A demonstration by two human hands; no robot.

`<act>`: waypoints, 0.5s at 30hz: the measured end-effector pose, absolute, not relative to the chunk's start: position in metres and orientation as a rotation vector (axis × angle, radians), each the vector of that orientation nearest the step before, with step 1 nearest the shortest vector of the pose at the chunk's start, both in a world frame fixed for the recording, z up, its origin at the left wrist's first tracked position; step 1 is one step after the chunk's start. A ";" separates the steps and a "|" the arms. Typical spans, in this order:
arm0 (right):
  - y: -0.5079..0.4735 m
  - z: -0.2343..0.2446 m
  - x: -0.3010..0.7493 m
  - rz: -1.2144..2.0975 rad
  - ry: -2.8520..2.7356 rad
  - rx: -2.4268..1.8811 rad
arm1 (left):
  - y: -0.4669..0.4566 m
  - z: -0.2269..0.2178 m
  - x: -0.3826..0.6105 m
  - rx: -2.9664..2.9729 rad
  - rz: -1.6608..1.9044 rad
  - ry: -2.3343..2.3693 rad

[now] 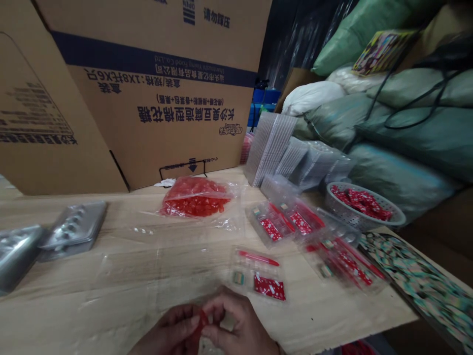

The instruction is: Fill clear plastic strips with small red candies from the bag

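Near the bottom edge, my left hand [170, 329] and my right hand [238, 323] meet, fingers closed in a pinch on a small soft red plastic piece [202, 321]. Its exact kind is hard to make out. Just beyond my right hand lies a clear plastic tray [247, 295] with compartments. Inside it are a red stick [258, 258], a red patterned packet [269, 287] and a small greenish piece [238, 278]. Farther back, a clear bag [231, 190] holds many red pieces [201, 204] that match the held one in colour.
Similar filled trays [271, 224] lie to the right, before tall stacks of clear trays [268, 148]. A basket [395, 217] holds red packets. Greenish pieces [417, 276] fill a flat holder at right. Cardboard boxes [166, 143] stand behind; silvery trays [74, 229] sit left.
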State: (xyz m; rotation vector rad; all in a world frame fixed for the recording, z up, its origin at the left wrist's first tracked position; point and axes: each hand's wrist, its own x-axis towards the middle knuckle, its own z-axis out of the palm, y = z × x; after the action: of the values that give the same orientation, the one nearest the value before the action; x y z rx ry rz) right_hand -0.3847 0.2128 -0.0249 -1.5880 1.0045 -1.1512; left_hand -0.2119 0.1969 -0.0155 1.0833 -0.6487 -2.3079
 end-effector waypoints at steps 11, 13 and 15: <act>0.183 -0.008 -0.400 -0.918 0.904 -1.824 | 0.184 -0.018 -0.207 1.054 -2.324 -0.768; 0.183 -0.013 -0.402 -0.907 0.982 -1.872 | 0.183 -0.022 -0.210 1.112 -2.234 -0.851; 0.177 -0.018 -0.402 -0.878 1.077 -1.963 | 0.178 -0.026 -0.211 1.212 -2.033 -1.072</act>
State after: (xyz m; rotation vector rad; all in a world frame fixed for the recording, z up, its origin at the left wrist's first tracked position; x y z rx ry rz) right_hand -0.4022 0.1773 -0.0177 -1.9631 1.0769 -0.8780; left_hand -0.2112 0.1784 -0.0262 1.2122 -1.0723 -2.0326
